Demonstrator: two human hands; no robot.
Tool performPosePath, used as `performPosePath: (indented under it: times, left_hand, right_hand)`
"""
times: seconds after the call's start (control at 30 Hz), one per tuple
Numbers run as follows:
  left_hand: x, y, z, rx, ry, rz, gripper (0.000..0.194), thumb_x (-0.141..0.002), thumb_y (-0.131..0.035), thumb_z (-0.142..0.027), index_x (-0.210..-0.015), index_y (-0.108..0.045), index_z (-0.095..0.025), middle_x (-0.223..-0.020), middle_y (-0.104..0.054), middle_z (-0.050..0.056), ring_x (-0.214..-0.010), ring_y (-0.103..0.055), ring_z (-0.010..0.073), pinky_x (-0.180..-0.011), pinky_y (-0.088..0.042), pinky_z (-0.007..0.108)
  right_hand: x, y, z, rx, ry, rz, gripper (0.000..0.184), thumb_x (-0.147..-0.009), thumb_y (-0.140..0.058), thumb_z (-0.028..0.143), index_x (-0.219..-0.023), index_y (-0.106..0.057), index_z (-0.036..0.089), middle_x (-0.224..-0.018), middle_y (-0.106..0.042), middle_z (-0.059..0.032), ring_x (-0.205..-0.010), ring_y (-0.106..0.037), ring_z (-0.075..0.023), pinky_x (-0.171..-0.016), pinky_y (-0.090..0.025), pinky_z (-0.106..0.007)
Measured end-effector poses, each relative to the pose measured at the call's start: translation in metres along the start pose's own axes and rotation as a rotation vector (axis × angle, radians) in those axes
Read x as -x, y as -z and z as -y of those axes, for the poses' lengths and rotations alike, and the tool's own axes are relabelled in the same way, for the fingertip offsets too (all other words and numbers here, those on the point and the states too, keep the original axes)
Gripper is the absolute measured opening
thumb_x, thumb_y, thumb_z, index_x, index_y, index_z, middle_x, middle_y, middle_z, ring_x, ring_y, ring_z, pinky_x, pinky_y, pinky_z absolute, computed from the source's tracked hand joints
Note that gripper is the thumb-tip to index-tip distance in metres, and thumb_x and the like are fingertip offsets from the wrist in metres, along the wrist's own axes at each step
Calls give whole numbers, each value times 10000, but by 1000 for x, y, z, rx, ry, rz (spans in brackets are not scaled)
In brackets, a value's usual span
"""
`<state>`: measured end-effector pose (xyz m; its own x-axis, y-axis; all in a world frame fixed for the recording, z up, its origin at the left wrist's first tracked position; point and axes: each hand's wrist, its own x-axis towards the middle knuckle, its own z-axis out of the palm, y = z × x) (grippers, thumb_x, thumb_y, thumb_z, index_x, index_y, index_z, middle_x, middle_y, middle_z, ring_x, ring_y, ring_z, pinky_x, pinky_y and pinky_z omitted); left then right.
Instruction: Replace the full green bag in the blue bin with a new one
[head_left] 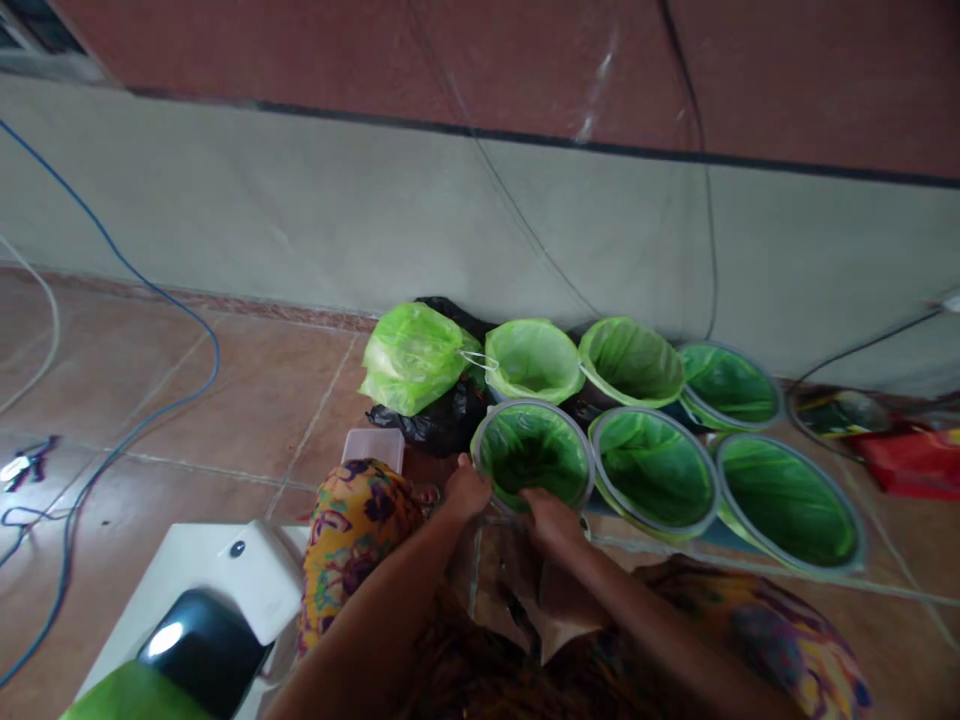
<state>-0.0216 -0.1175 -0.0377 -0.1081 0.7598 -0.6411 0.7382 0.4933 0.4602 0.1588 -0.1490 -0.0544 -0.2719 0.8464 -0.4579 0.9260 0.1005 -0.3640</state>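
In the head view, a round bin (534, 463) lined with a green plastic bag and edged with a grey ring stands at the left end of the front row. My left hand (466, 489) is closed on the left side of its rim. Over the near edge reaches my right hand (553, 517), its fingertips inside the rim, gripping it. To the right in the same row are two more bag-lined bins, the middle bin (656, 470) and the right bin (791, 503). Small details of both hands' fingers are blurred.
Behind stand further lined bins (630, 362), beside a filled green bag (415, 358) and black bags (442, 415). A clear plastic box (373, 448) sits on the tiles. At lower left is a white table (180, 560); a blue cable (161, 410) crosses the floor. A red item (911, 462) lies right.
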Motion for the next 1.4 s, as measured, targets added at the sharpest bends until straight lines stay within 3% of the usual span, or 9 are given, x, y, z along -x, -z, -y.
performPosePath:
  times: [0.1,0.17,0.4,0.53,0.7,0.93,1.13,1.27,1.4]
  left_hand:
    - [10,5,6,9,-98,5,422,-951,-535,-298,-1320,-539,-95,-1274,-697,213,-1188,-679,275,-961,-509,345]
    - [15,6,8,16,-155,11,336,-934,-560,-272,-1236,-614,-135,-1231,-727,160,-1156,-690,250,-940,-519,326]
    - [49,-6,18,52,-236,25,270,-889,-556,-183,-1102,-720,-157,-876,-772,54,-860,-734,213,-767,-554,298]
    - [71,-9,28,55,-245,19,226,-850,-593,-186,-1002,-756,-148,-819,-757,47,-826,-727,225,-759,-549,302]
    - [86,-6,35,69,-257,9,265,-834,-616,-208,-1059,-747,-157,-899,-769,43,-870,-714,211,-747,-542,275]
    - [106,-5,35,170,-336,56,298,-878,-539,-223,-1093,-717,-119,-782,-724,19,-720,-680,164,-644,-504,241]
    - [162,29,34,416,-481,21,372,-917,-556,-349,-1205,-689,-154,-836,-732,39,-774,-687,170,-709,-524,259]
    - [205,56,65,600,-462,-71,411,-910,-596,-403,-1228,-691,-161,-978,-746,71,-856,-684,183,-782,-536,280]
    - [233,57,130,756,-395,-158,390,-867,-647,-415,-1122,-726,-131,-969,-735,88,-806,-649,179,-726,-510,274]
  right_hand:
    - [16,-17,5,276,49,-6,371,-932,-455,107,-1215,-690,153,-1223,-696,-157,-1184,-593,-294,-985,-433,-387]
    - [17,-21,5,338,55,-4,344,-938,-440,92,-1130,-721,145,-1175,-710,-165,-1179,-582,-300,-977,-418,-392]
    - [15,-17,5,298,24,-65,341,-933,-440,88,-1059,-756,122,-1127,-735,-178,-1169,-586,-305,-970,-383,-397]
    - [15,-16,6,276,10,-114,365,-935,-422,87,-1036,-772,121,-1111,-740,-190,-1178,-582,-316,-970,-370,-405]
    - [16,-18,3,250,-5,-158,374,-926,-422,67,-1037,-774,135,-1138,-732,-181,-1179,-579,-309,-979,-371,-402]
    - [35,-14,7,230,-38,-211,395,-955,-396,87,-1192,-710,134,-1243,-679,-177,-1230,-553,-294,-1017,-393,-404]
    - [60,-26,0,227,-39,-222,424,-953,-427,137,-1309,-658,145,-1335,-654,-170,-1273,-575,-297,-1021,-436,-378]
    - [61,-49,-23,69,-10,-273,417,-947,-445,207,-1280,-676,113,-1290,-695,-170,-1240,-635,-264,-1071,-443,-333]
    - [50,-41,-30,-20,-17,-306,459,-946,-397,320,-1247,-689,135,-1237,-723,-171,-1125,-693,-297,-966,-518,-386]
